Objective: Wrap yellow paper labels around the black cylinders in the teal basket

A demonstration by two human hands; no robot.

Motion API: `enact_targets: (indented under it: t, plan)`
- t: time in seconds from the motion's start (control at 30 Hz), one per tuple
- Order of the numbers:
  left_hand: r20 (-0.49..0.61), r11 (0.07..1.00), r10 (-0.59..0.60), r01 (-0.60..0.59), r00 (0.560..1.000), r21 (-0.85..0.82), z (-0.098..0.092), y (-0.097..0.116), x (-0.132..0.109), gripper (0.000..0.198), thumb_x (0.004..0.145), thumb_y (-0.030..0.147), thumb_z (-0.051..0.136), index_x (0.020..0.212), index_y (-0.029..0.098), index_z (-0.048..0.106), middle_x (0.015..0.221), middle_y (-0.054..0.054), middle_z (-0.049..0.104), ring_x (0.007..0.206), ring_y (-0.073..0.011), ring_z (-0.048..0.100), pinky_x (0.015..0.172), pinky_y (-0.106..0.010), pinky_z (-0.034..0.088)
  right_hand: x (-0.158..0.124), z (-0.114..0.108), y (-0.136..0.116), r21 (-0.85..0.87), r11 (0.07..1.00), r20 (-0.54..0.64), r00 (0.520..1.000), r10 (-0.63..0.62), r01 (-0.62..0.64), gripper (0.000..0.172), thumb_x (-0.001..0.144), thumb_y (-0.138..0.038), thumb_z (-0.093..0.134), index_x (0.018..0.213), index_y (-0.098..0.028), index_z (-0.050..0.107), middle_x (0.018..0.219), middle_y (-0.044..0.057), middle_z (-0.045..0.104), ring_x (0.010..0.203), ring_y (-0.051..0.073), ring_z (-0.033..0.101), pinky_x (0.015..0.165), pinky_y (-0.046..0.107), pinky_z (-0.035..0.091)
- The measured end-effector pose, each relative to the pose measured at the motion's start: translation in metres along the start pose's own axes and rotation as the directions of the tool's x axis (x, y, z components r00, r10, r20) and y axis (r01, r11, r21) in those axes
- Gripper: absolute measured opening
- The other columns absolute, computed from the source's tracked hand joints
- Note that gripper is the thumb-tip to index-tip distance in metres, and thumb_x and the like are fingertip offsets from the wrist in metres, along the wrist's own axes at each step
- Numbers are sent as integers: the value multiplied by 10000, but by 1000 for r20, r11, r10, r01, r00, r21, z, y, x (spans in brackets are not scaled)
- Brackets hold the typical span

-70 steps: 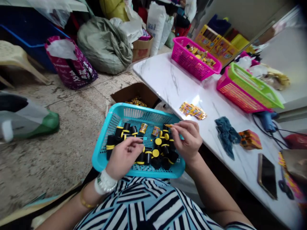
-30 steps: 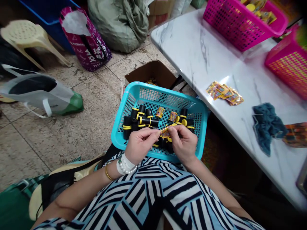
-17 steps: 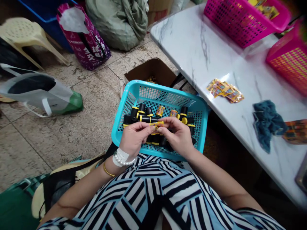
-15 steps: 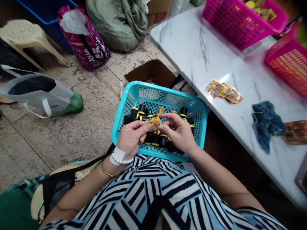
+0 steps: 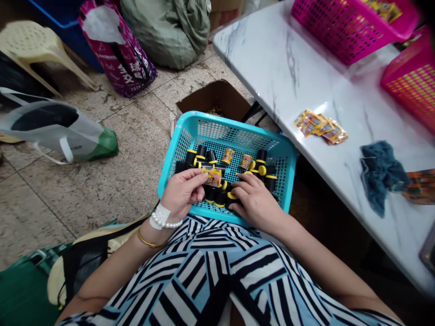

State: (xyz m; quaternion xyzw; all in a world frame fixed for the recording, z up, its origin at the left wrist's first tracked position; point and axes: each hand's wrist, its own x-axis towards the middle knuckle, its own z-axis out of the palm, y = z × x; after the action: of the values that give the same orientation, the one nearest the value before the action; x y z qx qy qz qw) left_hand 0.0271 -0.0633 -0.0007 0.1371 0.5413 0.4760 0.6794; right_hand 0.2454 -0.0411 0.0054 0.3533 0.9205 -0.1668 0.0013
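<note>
In my left hand [image 5: 183, 191], a yellow printed label sleeve [image 5: 214, 178] is pinched between thumb and fingers above the turquoise basket [image 5: 290, 181]. My right hand [image 5: 256, 201] is down in the basket's right part, empty, its fingers apart over small black containers with yellow rims [image 5: 220, 198]. One such container [image 5: 231, 199] shows beside my right thumb; whether the fingers touch it I cannot tell. Several more black containers lie in the basket, some partly hidden by my hands. Towards its far side are two pieces wrapped in the printed yellow label [image 5: 228, 155].
The marbled table [image 5: 258, 59] at right carries a pile of yellow labels [image 5: 321, 127], a blue cloth band [image 5: 382, 174] and pink baskets [image 5: 343, 34]. Behind the turquoise basket stands an open cardboard box [image 5: 217, 95]. Bags [image 5: 117, 50] and a plastic stool [image 5: 34, 43] occupy the floor.
My right hand has let go of the yellow label sleeve and moved down and right among the black containers. My left hand keeps the sleeve, which now shows its flat printed face.
</note>
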Motion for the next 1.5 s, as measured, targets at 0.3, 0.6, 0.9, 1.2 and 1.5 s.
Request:
enact_targets:
  t: [0.3,0.6,0.9,1.2,1.5]
  plan:
    - [44,997,-58,60,997,-38,5,-7,4,276,636,302,830,769,117,674,588,-20,665,329,-14,387,333,-152,135,-5,-14,6,614,774,-17,978,210,-156,358,819,-255,698,1153,-217,574,1013,66,666,871,203,638,791,363,547]
    - [163,972,-138,165,977,-166,18,-11,10,230,677,244,810,788,101,668,643,11,637,353,8,391,325,-126,186,10,-7,3,984,176,-62,871,487,-29,347,747,-363,800,1048,-269,655,1052,27,714,939,187,683,822,326,579]
    - [205,923,-174,232,963,-308,18,-12,12,186,721,176,770,822,91,639,663,19,613,353,24,348,339,-112,182,15,-13,-12,941,325,-114,816,566,-94,277,777,-369,753,987,-231,636,1066,62,739,935,194,707,838,350,596]
    - [214,917,-161,226,963,-328,17,-16,11,219,687,195,797,785,100,626,625,24,610,342,12,365,331,-116,179,18,-8,-24,913,396,-178,776,605,-99,267,759,-251,751,923,-240,540,1142,95,734,945,224,733,862,395,602]
    - [299,879,-197,304,934,-368,14,-16,15,151,752,177,743,746,97,616,633,16,606,356,22,325,329,-104,172,11,-5,-18,897,439,-197,843,500,-51,259,789,-224,721,975,-242,542,1172,92,720,1023,228,712,921,412,578]
